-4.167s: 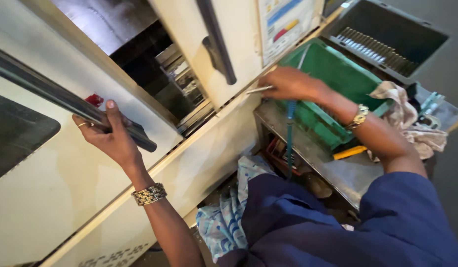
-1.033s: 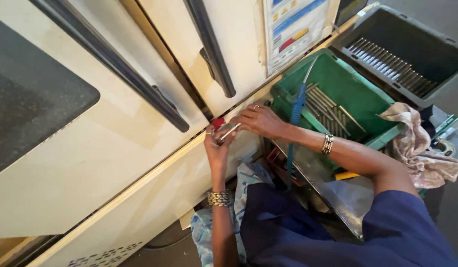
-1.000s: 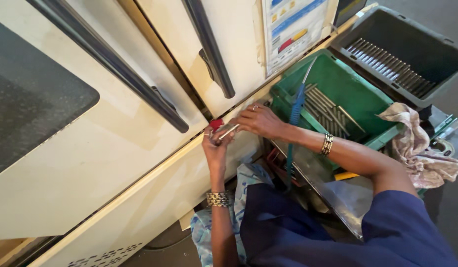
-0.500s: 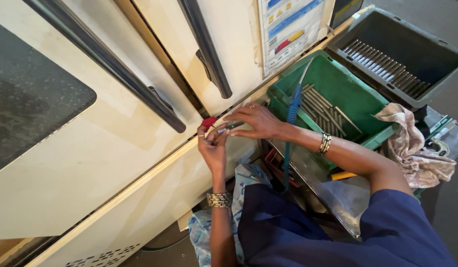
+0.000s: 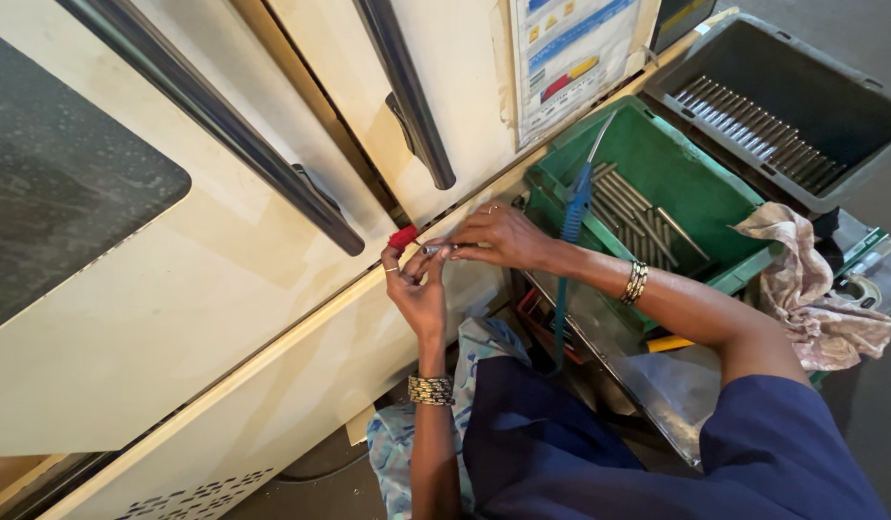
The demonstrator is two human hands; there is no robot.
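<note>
ok, nearest first: left hand (image 5: 418,294), bangle on the wrist, is raised against the cream machine front (image 5: 224,318), fingers curled shut; it looks to pinch one end of a small metal rod (image 5: 443,249), can't fully confirm the contact. right hand (image 5: 498,236) meets it from the right, fingertips closed on the same rod. rod sits between both hands, level with the ledge under the machine doors, just beside a small red knob (image 5: 403,236) on that ledge.

step, as i read it: a rod is being lined up or checked by hand at the machine front, right by the red knob. next move likely needs a steady two-finger hold and the rod kept level; easy to drop, it's thin.

further right: green crate (image 5: 715,193) on a metal shelf, loose metal rods lying in it, a blue-handled tool (image 5: 572,207) leaning over its left rim. crumpled pinkish rag (image 5: 811,289) at the crate's right corner. beyond that, grey crate (image 5: 850,87) with a neat row of rods along its floor.

far: two dark bar handles (image 5: 412,106) on the doors. rectangular label (image 5: 575,58) stuck on the right door's right edge, pale, with blue bands, small yellow marks and one red shape.
</note>
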